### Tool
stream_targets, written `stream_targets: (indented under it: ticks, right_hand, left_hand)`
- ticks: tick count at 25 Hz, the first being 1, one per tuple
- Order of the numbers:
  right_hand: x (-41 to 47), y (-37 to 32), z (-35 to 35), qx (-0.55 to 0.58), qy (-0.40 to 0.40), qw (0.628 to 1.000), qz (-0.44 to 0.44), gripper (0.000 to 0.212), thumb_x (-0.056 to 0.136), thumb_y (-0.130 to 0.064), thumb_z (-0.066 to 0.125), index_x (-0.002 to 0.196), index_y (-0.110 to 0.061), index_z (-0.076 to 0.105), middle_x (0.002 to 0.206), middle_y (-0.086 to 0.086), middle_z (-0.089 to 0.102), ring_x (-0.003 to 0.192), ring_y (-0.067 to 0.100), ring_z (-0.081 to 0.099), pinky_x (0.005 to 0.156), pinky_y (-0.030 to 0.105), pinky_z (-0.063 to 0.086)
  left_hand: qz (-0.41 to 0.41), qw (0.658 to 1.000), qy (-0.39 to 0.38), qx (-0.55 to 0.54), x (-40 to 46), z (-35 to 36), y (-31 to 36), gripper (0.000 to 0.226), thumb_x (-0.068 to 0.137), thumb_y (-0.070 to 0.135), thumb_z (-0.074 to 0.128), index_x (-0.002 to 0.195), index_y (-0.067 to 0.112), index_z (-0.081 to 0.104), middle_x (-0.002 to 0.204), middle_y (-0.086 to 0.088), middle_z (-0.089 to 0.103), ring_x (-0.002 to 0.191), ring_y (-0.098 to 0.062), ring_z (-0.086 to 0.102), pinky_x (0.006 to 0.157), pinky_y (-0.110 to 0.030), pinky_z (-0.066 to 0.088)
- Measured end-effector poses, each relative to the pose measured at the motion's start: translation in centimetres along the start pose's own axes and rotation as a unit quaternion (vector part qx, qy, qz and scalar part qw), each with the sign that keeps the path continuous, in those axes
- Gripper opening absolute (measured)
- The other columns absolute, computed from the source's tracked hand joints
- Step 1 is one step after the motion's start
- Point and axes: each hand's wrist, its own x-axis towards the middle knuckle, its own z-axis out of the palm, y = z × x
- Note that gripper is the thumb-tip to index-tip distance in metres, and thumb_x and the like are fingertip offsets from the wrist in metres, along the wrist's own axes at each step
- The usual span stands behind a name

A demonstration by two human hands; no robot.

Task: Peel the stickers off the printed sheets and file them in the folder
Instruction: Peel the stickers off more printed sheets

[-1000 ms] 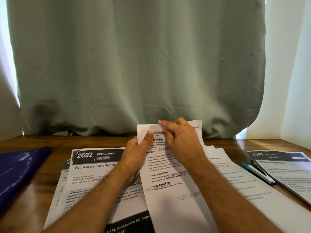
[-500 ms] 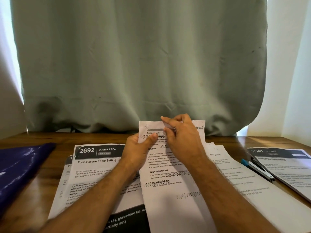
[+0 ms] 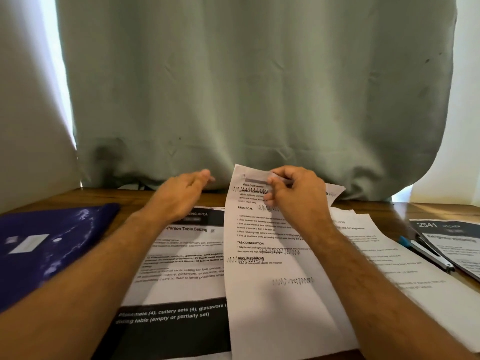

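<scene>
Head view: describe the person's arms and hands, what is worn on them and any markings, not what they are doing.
Both forearms are bare as far as the frame shows, with no sleeve in view. The left hand and right hand wear no gloves, and no ring, watch or bracelet shows on either wrist or on the fingers that can be seen. Dark hair covers both forearms. No markings are visible; the left hand is motion-blurred.
</scene>
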Motion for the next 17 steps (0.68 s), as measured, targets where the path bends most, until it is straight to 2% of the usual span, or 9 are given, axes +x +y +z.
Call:
stream_targets:
  ticks: [2, 4, 6, 8, 10, 12, 14, 15, 17]
  right_hand:
    - [-0.5, -0.7, 0.6, 0.086, 0.016, 0.996, 0.024, 0.014, 0.097, -0.017, 0.062, 0.089, -0.022, 0.072, 0.073, -0.001, 0.073, 0.063, 0.012, 0.072, 0.068, 0.027, 0.062]
    - [-1.0, -1.2, 1.2, 0.117, 0.034, 0.992, 0.029, 0.012, 0.097, -0.016, 0.062, 0.094, -0.018, 0.073, 0.072, 0.0, 0.074, 0.062, 0.012, 0.072, 0.066, 0.027, 0.062]
    - [-1.2, -1.3, 1.7, 0.149, 0.039, 0.987, 0.043, 0.011, 0.097, -0.017, 0.062, 0.095, -0.017, 0.073, 0.072, 0.001, 0.074, 0.063, 0.015, 0.072, 0.067, 0.03, 0.062]
    - [-1.7, -1.4, 2.5, 0.159, 0.02, 0.986, 0.049, 0.01, 0.096, -0.018, 0.063, 0.094, -0.019, 0.073, 0.074, 0.002, 0.075, 0.066, 0.017, 0.073, 0.068, 0.032, 0.062]
    - [-2.4, -1.2, 3.5, 0.102, 0.004, 0.995, 0.003, 0.009, 0.094, -0.018, 0.066, 0.093, -0.022, 0.074, 0.083, 0.0, 0.072, 0.07, 0.014, 0.072, 0.071, 0.033, 0.062]
    - [-3.1, -1.3, 4.6, -0.008, -0.052, 0.997, -0.057, 0.011, 0.091, -0.023, 0.069, 0.099, -0.029, 0.073, 0.089, -0.01, 0.066, 0.078, 0.006, 0.068, 0.078, 0.028, 0.06]
    - [-3.6, -1.7, 5.3, -0.08, -0.126, 0.988, -0.046, 0.03, 0.091, -0.025, 0.07, 0.117, -0.036, 0.065, 0.086, -0.015, 0.065, 0.081, 0.0, 0.065, 0.079, 0.017, 0.056]
    - [-3.8, -1.8, 5.6, -0.09, -0.152, 0.984, -0.022, 0.043, 0.09, -0.024, 0.07, 0.128, -0.039, 0.057, 0.084, -0.016, 0.065, 0.08, -0.001, 0.064, 0.077, 0.012, 0.052]
    - [-4.1, -1.5, 5.7, -0.104, -0.185, 0.977, 0.011, 0.057, 0.09, -0.022, 0.07, 0.139, -0.041, 0.046, 0.083, -0.016, 0.066, 0.08, -0.001, 0.064, 0.076, 0.009, 0.046]
  left_hand:
    - [-0.017, 0.985, -0.044, 0.168, -0.9, -0.8, -2.8, 0.07, 0.09, 0.073, 0.03, 0.14, 0.031, 0.054, 0.139, -0.001, 0.06, 0.129, -0.021, 0.052, 0.116, -0.048, 0.031]
    - [-0.027, 0.981, -0.042, 0.188, -1.9, -0.6, -4.6, 0.072, 0.083, 0.077, 0.042, 0.141, 0.034, 0.051, 0.134, 0.003, 0.062, 0.124, -0.017, 0.053, 0.118, -0.048, 0.027]
    - [-0.028, 0.989, -0.033, 0.142, -2.0, -0.3, -5.5, 0.061, 0.083, 0.068, 0.06, 0.135, 0.036, 0.053, 0.119, 0.01, 0.064, 0.109, -0.011, 0.055, 0.112, -0.045, 0.037]
    - [-0.037, 0.995, -0.039, 0.081, -1.9, -0.3, -6.0, 0.045, 0.082, 0.053, 0.073, 0.121, 0.035, 0.063, 0.11, 0.011, 0.067, 0.098, -0.008, 0.061, 0.097, -0.039, 0.051]
    - [-0.049, 0.998, -0.036, 0.029, -1.7, -0.2, -6.0, 0.02, 0.084, 0.037, 0.077, 0.101, 0.029, 0.072, 0.097, 0.01, 0.071, 0.089, -0.009, 0.066, 0.084, -0.032, 0.056]
    - [-0.043, 0.999, 0.001, -0.032, -1.7, -0.3, -5.5, 0.004, 0.088, 0.029, 0.075, 0.089, 0.025, 0.074, 0.086, 0.009, 0.074, 0.082, -0.01, 0.069, 0.076, -0.028, 0.056]
    - [-0.033, 0.993, 0.03, -0.112, -1.8, -0.7, -5.1, 0.005, 0.088, 0.025, 0.074, 0.086, 0.021, 0.074, 0.083, 0.003, 0.076, 0.079, -0.015, 0.072, 0.073, -0.03, 0.058]
    - [-0.031, 0.986, 0.015, -0.161, -1.9, -1.0, -5.0, 0.005, 0.087, 0.023, 0.075, 0.084, 0.019, 0.074, 0.082, -0.001, 0.076, 0.077, -0.018, 0.073, 0.073, -0.033, 0.059]
    - [-0.023, 0.966, -0.07, -0.249, -2.4, -1.6, -5.1, 0.007, 0.08, 0.023, 0.079, 0.079, 0.018, 0.075, 0.085, -0.009, 0.076, 0.076, -0.023, 0.073, 0.072, -0.036, 0.057]
